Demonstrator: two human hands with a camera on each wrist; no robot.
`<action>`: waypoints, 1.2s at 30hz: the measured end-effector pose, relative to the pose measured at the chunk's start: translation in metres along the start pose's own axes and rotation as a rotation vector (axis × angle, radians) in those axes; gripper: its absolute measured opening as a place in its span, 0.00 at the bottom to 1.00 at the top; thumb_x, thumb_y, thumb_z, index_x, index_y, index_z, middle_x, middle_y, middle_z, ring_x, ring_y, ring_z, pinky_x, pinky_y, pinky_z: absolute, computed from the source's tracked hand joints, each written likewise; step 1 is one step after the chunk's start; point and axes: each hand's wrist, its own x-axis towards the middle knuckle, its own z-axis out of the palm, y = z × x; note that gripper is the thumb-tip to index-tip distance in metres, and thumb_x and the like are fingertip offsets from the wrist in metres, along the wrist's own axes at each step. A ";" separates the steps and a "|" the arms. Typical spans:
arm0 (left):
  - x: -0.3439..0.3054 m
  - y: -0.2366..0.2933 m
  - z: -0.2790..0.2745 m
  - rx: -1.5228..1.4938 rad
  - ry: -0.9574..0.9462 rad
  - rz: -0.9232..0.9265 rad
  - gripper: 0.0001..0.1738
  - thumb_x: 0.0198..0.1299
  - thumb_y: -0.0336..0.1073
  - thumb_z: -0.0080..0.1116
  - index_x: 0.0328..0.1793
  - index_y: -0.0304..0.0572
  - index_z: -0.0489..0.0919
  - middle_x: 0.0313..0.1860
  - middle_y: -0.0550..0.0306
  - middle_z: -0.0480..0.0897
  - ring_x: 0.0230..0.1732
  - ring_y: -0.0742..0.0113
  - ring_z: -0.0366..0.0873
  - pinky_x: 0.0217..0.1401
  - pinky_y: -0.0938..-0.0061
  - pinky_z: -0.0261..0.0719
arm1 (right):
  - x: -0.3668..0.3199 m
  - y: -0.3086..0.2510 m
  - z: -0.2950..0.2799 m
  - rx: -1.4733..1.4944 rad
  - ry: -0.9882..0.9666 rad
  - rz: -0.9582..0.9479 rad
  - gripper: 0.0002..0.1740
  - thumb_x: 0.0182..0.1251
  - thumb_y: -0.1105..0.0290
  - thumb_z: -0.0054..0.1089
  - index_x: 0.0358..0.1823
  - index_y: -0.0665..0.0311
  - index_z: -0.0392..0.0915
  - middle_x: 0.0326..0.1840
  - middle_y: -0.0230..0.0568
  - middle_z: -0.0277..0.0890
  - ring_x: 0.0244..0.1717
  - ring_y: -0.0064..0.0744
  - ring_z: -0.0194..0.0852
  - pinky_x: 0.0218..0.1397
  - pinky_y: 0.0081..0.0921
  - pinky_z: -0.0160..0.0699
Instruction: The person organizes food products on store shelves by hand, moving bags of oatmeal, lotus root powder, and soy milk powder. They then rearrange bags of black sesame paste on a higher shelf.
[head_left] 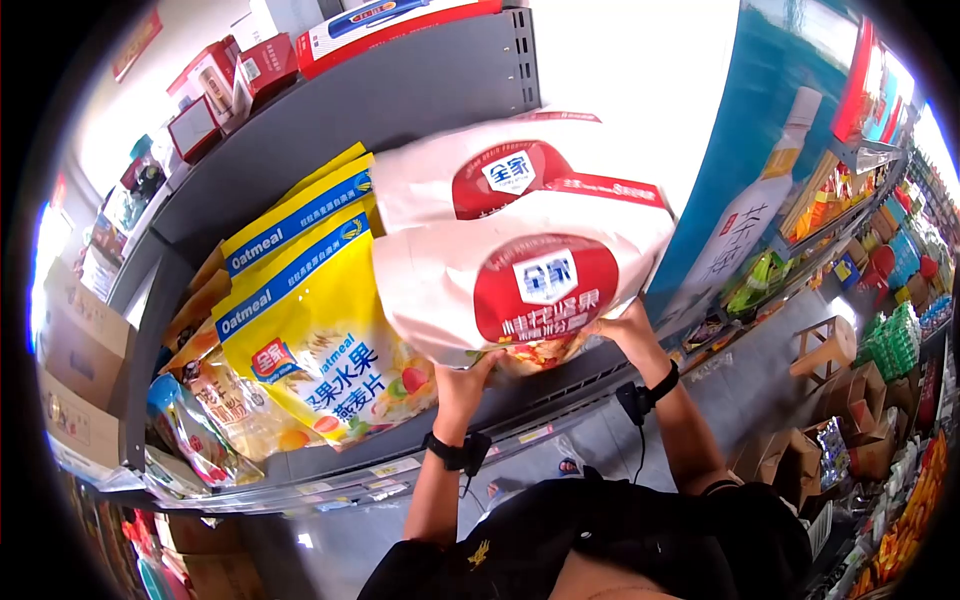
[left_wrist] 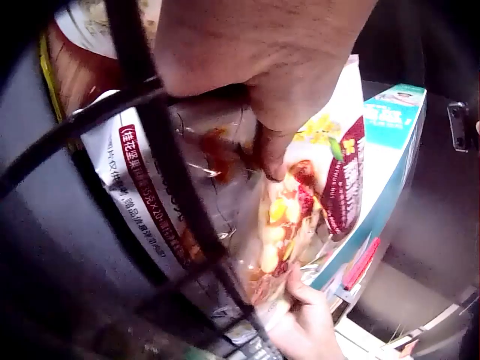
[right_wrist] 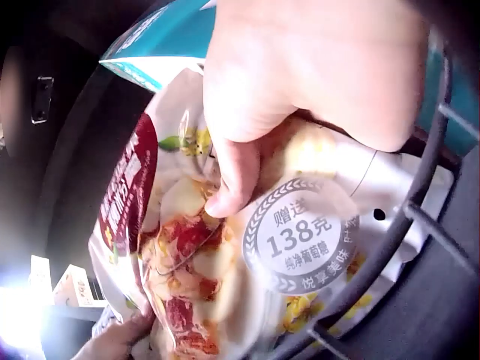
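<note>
A pink-and-white food bag [head_left: 430, 280] with a red oval label stands at the front of the grey shelf, a matching bag [head_left: 420, 175] right behind it. My left hand [head_left: 463, 388] grips its lower left part, thumb on the printed front. On the lower right, my right hand [head_left: 632, 338] holds the same bag, thumb pressed to the front. The right wrist view shows the right thumb [right_wrist: 232, 180] beside a grey round print. In the left wrist view, the left hand [left_wrist: 277, 60] lies over the bag's nut picture. Most fingers are hidden behind or under the bag.
Yellow oatmeal bags [head_left: 290, 310] stand directly left of the pink bags, with other pouches [head_left: 205, 440] farther left. A teal panel [head_left: 720, 190] with a bottle picture rises at the right. Boxes [head_left: 240, 80] line the shelf behind. A wooden stool [head_left: 828, 345] stands in the aisle.
</note>
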 end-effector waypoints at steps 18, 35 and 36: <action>-0.009 0.014 0.032 0.166 0.355 0.226 0.61 0.48 0.23 0.84 0.83 0.31 0.53 0.71 0.42 0.73 0.66 0.61 0.73 0.68 0.69 0.77 | -0.049 -0.005 0.050 -0.991 0.500 -0.421 0.60 0.61 0.64 0.83 0.86 0.71 0.50 0.85 0.70 0.47 0.83 0.68 0.51 0.81 0.51 0.64; 0.001 0.006 0.024 1.083 0.176 0.753 0.75 0.40 0.49 0.90 0.89 0.40 0.50 0.87 0.16 0.35 0.82 0.00 0.26 0.77 0.11 0.48 | -0.043 0.014 0.045 -1.089 0.275 -0.496 0.60 0.63 0.59 0.81 0.87 0.69 0.49 0.87 0.73 0.42 0.86 0.77 0.43 0.82 0.62 0.60; 0.010 0.012 0.022 1.074 0.144 0.741 0.74 0.40 0.48 0.90 0.88 0.39 0.50 0.87 0.16 0.35 0.82 0.01 0.26 0.78 0.14 0.50 | -0.043 0.015 0.043 -1.075 0.247 -0.498 0.60 0.62 0.58 0.81 0.87 0.70 0.50 0.88 0.73 0.42 0.86 0.78 0.43 0.83 0.63 0.58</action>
